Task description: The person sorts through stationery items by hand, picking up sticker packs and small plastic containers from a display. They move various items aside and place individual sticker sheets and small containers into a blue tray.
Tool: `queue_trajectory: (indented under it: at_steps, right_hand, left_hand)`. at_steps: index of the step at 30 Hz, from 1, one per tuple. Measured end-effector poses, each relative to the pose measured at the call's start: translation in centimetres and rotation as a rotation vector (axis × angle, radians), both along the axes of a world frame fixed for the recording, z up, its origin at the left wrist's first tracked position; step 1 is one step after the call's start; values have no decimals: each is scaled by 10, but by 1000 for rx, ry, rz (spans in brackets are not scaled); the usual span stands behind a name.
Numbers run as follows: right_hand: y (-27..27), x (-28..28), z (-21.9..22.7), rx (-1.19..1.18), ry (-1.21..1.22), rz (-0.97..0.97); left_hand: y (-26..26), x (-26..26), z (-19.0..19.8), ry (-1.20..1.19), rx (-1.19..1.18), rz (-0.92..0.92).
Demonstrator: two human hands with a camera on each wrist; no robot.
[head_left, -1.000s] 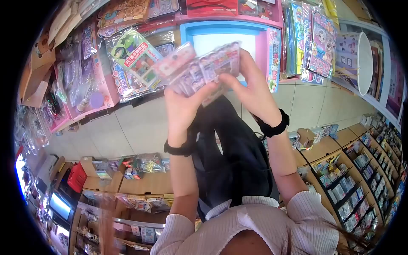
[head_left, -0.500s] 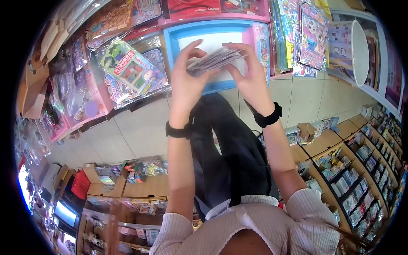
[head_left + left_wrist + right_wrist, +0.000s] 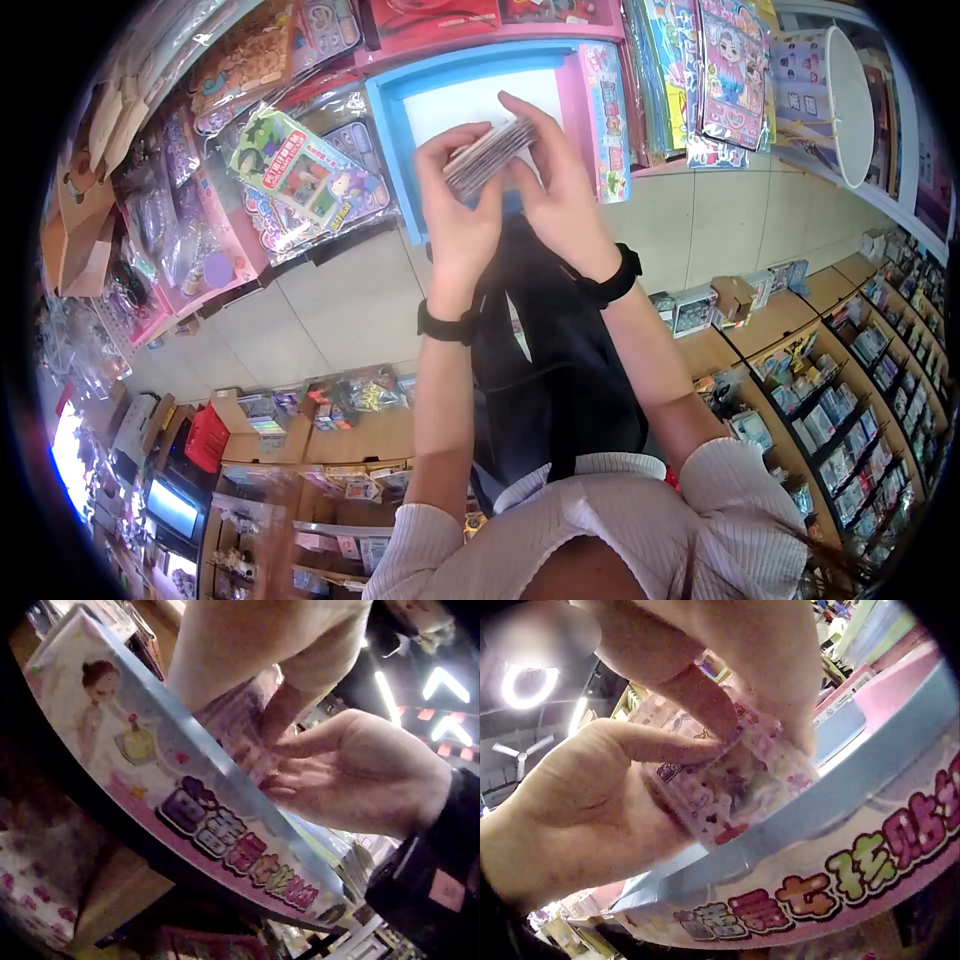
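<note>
Both hands hold a stack of small, thin, clear-wrapped packs (image 3: 488, 160) tilted on edge over a light-blue box (image 3: 395, 120). My left hand (image 3: 462, 215) grips the left end, thumb on the near side and fingers behind. My right hand (image 3: 562, 190) has its thumb and fingers around the right end. In the right wrist view the front pack (image 3: 742, 784) is a see-through sleeve printed with small pink and purple figures, both thumbs meeting on it. The box's lettered front (image 3: 225, 825) crosses the left wrist view just below the hands.
Left of the box, flat sticker packs (image 3: 310, 175) lie piled in clear wrap. Upright colourful packs (image 3: 730, 70) and a white bucket (image 3: 850, 110) stand to the right. A pink tray (image 3: 235, 240) edges the display at left. Low shelves (image 3: 840, 400) of small goods lie across the tiled floor (image 3: 330, 300).
First the packs were spread out like a fan with faces showing. Now they are squared into a compact stack seen edge-on, with the hands closer together.
</note>
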State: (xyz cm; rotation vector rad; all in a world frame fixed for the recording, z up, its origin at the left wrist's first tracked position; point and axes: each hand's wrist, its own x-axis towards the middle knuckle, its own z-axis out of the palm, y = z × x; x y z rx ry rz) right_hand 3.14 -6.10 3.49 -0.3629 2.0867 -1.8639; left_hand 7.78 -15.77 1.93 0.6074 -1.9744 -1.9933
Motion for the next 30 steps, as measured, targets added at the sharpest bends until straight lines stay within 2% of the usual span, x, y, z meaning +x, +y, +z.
queue_trajectory:
  at_steps: [1,3,11,15,17,22,25,28,29,30]
  right_hand:
    - [1,-1,0,2,-1,0]
    - [3,-4,-1,39,33,29]
    - [4,4,-6,79,5,36]
    - [3,2,-4,111,5,51]
    - [2,-1,-7,112,44,48]
    - [-1,-7,-7,159,130,7]
    - [2,-5,0,158,171,12]
    - [2,-4,1,96,34,66]
    - [2,-4,3,55,-106,69]
    - [2,-4,4,15,-246,71]
  left_hand:
    - [1,-2,1,62,68,11]
    - [-1,-3,3,24,82,8]
    - [6,-1,-10,47,-96,100]
    - [10,-5,-10,35,91,200]
    - [8,-5,-14,28,86,195]
    - [-2,-11,8,-56,23,159]
    - [-11,-9,22,-150,164,148]
    - [-21,-5,25,-243,313,129]
    - [-24,-4,23,-243,310,132]
    - [-27,-3,24,-227,267,60]
